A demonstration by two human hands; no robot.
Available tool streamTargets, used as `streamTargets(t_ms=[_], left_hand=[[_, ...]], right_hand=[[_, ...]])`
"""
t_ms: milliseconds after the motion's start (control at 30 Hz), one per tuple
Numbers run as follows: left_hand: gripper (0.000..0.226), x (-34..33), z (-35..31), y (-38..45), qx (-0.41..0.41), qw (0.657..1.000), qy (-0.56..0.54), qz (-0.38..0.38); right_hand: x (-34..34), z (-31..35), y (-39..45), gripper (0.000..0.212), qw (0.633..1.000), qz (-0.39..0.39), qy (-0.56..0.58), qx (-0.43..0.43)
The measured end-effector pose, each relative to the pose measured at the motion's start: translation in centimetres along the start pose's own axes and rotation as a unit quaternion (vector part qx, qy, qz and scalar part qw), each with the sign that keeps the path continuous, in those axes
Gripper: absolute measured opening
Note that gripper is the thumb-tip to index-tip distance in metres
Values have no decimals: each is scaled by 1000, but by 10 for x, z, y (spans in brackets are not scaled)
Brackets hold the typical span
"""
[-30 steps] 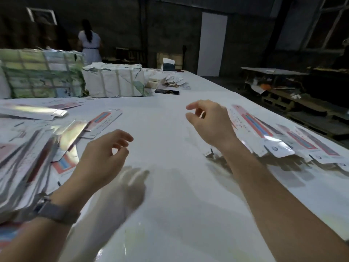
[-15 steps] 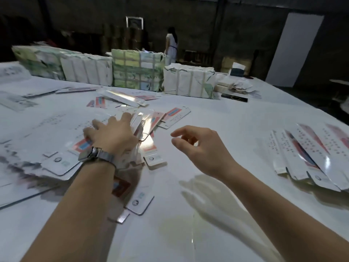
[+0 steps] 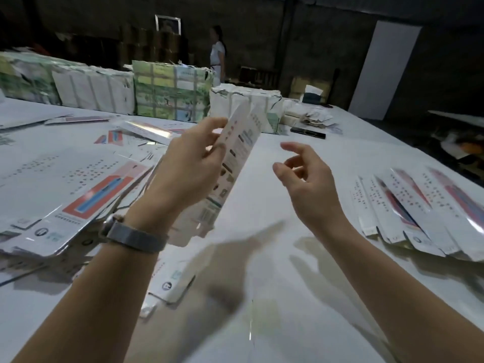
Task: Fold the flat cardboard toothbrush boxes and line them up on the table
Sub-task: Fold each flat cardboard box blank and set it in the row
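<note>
My left hand holds a flat white toothbrush box up above the table, fingers pinching its long edge, printed back side toward me. My right hand hovers just right of the box with fingers loosely curled, touching nothing. A heap of flat boxes lies on the white table at the left. A row of folded boxes lies side by side at the right.
Wrapped bundles stand along the far side of the table. A dark flat object and loose papers lie behind the lifted box. A single flat box lies near my left forearm. A person stands in the background.
My left hand has lifted one flat box off the heap and raised it. My right hand has come up toward it. The camera has turned slightly right.
</note>
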State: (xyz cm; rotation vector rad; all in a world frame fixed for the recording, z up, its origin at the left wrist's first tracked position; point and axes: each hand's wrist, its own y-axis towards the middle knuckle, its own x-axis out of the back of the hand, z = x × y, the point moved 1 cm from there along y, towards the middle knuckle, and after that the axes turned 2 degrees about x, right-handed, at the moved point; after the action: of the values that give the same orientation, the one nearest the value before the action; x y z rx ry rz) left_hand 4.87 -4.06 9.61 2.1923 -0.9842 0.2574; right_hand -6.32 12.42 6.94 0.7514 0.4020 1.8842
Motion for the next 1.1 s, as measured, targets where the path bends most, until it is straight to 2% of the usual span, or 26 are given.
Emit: streamTargets(t_ms=[67, 133, 267, 333, 400, 467, 533, 700, 767, 833, 933, 1000, 1100], left_hand=[[33, -1, -11, -4, 32, 981, -185, 55], [29, -11, -14, -9, 88, 941, -306, 117], [32, -45, -8, -19, 162, 870, -422, 197], [35, -58, -4, -22, 179, 823, -497, 210], [43, -66, 1, -23, 194, 800, -524, 217], [54, -72, 4, -25, 213, 803, -508, 229], [54, -77, 5, -26, 209, 821, -474, 241], [41, -87, 3, -30, 183, 834, -444, 271], [35, -91, 4, -33, 178, 834, -453, 261], [53, -95, 7, -36, 169, 853, -441, 221], [99, -95, 11, -37, 166, 900, -378, 140], [113, -94, 11, -37, 158, 900, -384, 130], [117, -94, 8, -38, 171, 884, -415, 133]], right_hand=[[9, 1, 3, 33, 1000, 8, 2, -8], [14, 2, 2, 40, 1000, 27, -4, -5], [13, -4, -4, 43, 999, 39, -14, 2], [14, -10, -7, 44, 999, 35, -36, -5], [16, -15, -10, 47, 998, 46, -31, -12], [20, -18, -13, 54, 998, 58, -28, -18], [25, -19, -14, 60, 997, 75, -24, -20], [28, -11, -15, 39, 983, 108, 120, -85], [28, -10, -15, 33, 981, 103, 138, -93], [30, -10, -13, 36, 981, 82, 147, -99], [35, -14, -9, 50, 986, 57, 122, -95], [36, -16, -10, 52, 991, 61, 87, -79], [36, -18, -12, 44, 995, 64, 36, -65]])
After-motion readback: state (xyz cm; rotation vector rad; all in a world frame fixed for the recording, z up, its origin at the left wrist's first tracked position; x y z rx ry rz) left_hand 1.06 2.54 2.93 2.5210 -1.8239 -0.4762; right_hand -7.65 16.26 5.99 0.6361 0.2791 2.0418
